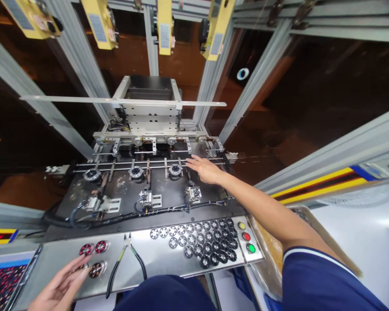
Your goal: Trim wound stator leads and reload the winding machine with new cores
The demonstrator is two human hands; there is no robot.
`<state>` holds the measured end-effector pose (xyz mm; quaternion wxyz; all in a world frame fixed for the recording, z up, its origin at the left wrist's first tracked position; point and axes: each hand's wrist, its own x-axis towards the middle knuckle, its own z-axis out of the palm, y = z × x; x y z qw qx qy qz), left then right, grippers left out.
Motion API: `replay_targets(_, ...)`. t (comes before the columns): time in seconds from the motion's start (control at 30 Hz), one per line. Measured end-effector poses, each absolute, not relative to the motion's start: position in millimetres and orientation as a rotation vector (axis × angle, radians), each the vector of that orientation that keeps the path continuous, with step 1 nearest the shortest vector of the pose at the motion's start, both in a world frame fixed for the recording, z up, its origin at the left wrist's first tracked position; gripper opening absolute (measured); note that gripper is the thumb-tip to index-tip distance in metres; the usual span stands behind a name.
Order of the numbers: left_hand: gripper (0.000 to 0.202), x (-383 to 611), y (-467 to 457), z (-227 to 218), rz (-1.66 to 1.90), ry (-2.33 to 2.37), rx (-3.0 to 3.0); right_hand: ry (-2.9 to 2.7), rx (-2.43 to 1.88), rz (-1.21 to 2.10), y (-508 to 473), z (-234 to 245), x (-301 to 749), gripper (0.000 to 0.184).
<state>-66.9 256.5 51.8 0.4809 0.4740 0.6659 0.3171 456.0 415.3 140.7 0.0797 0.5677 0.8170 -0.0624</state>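
Note:
My left hand point(63, 283) is at the left end of the steel ledge, fingers and thumb drawn together around a small round wound motor part, mostly hidden by the fingers. Close by lie two red-wound stators point(101, 246) and a copper-toned stator point(96, 270). My right hand point(207, 170) reaches over the right end of the black machine bed, fingers stretched forward and palm down. Whatever lies beneath it is covered. To its left, a round part sits in a fixture point(175, 171), with similar ones in the middle fixture point(136, 173) and the left fixture point(92, 175).
Pliers point(127, 250) lie on the steel ledge point(155, 259). Many black-and-silver round parts point(207, 237) are grouped right of them, beside yellow, red and green buttons point(246, 236). Yellow units point(164, 30) hang overhead. A thin bar point(84, 99) crosses behind the fixtures.

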Motion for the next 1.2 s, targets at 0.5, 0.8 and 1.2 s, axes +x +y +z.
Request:
replay_targets(0.5,0.063,-74,243,51,0.79,1.754,1.052,2.561,1.322,-0.228,449,121,423,0.067)
replay_targets(0.8,0.058,-70,259,56,0.792,1.694,1.205,2.738,1.21,-0.046,473,137,340,0.065)
replay_targets(1.2,0.055,-84,233,45,0.844,1.778,1.108,2.742,1.028,-0.159,507,109,281,0.075)
